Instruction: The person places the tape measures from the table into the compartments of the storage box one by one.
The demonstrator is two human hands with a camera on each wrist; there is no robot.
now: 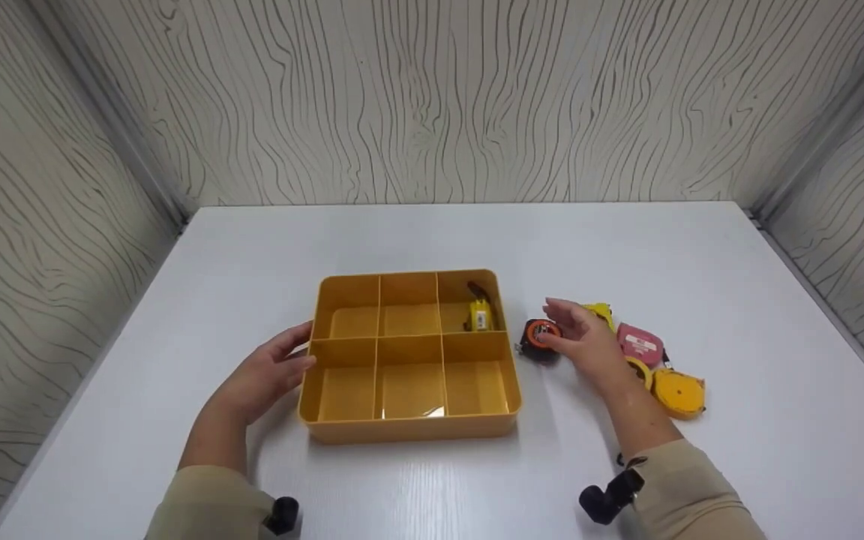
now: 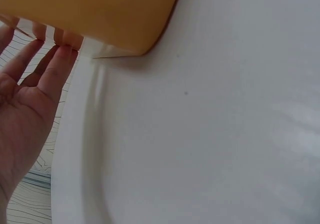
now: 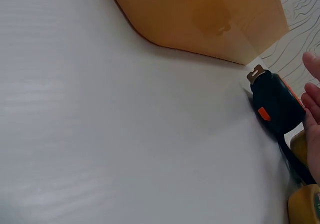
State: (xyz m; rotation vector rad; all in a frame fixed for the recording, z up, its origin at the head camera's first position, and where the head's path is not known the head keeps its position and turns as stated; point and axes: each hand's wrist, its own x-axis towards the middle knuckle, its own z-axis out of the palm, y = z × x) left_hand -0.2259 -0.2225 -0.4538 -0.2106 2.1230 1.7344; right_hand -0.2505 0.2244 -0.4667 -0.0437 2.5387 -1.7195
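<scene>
An orange-yellow box with six compartments stands on the white table. My left hand rests its fingers against the box's left wall; in the left wrist view the fingers reach along that wall. In the back right compartment lies a yellow tape measure with a dark strap. Just right of the box is a black tape measure with an orange disc. My right hand is at it, thumb overlapping its face and the other fingers stretched past it. The right wrist view shows the black tape measure's metal end hook.
Right of the right hand lie a pink tape measure, a yellow-orange one and a bright yellow one, partly hidden. Another yellow one shows behind the forearm. A patterned wall panel rises behind the table.
</scene>
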